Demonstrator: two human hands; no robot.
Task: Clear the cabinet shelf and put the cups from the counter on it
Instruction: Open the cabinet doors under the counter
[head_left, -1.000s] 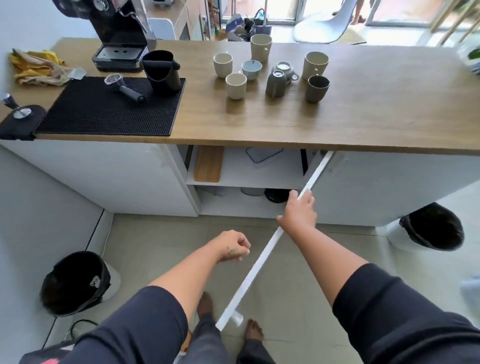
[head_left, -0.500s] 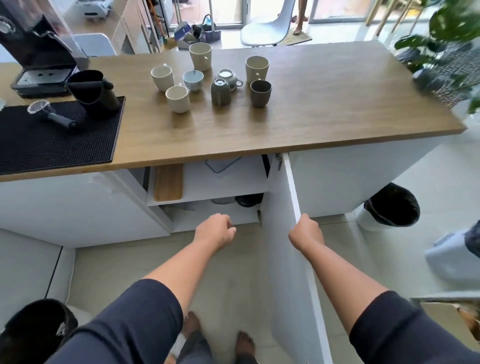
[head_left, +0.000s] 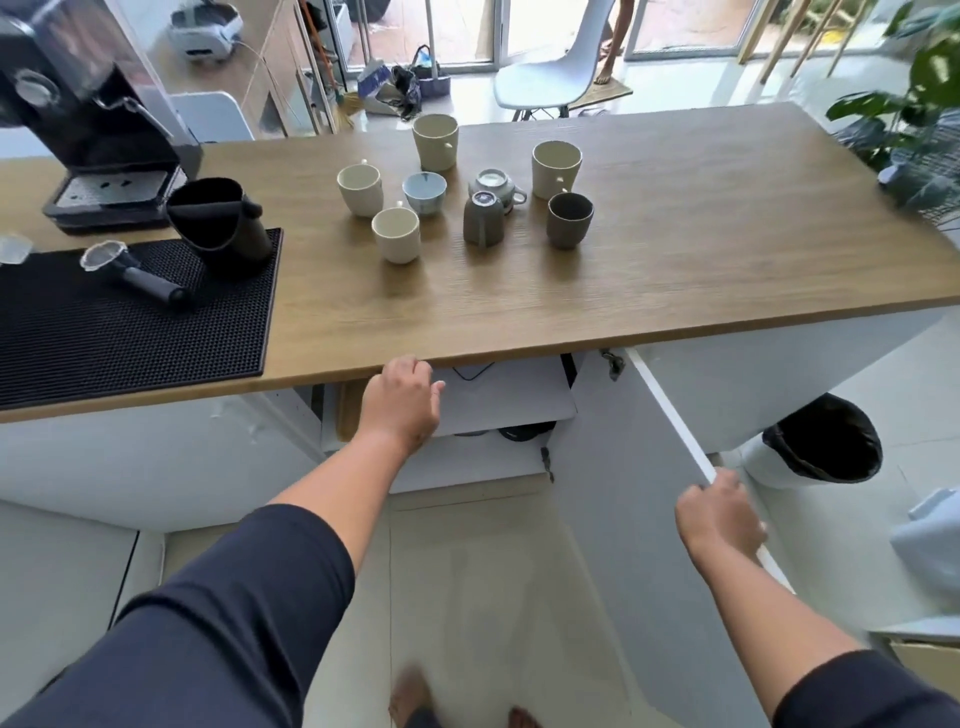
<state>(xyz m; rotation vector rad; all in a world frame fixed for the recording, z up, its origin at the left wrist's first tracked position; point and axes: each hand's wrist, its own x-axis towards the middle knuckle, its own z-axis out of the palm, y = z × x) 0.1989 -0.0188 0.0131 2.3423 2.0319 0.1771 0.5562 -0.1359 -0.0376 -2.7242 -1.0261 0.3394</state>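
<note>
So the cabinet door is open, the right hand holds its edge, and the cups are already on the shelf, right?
Not quite: the head view shows the cups on the counter, not on the shelf. The rest holds: the door is open and the right hand holds its edge.

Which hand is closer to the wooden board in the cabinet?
Left. The left hand is right beside the wooden board; the right hand holds the open cabinet door, far off.
</note>
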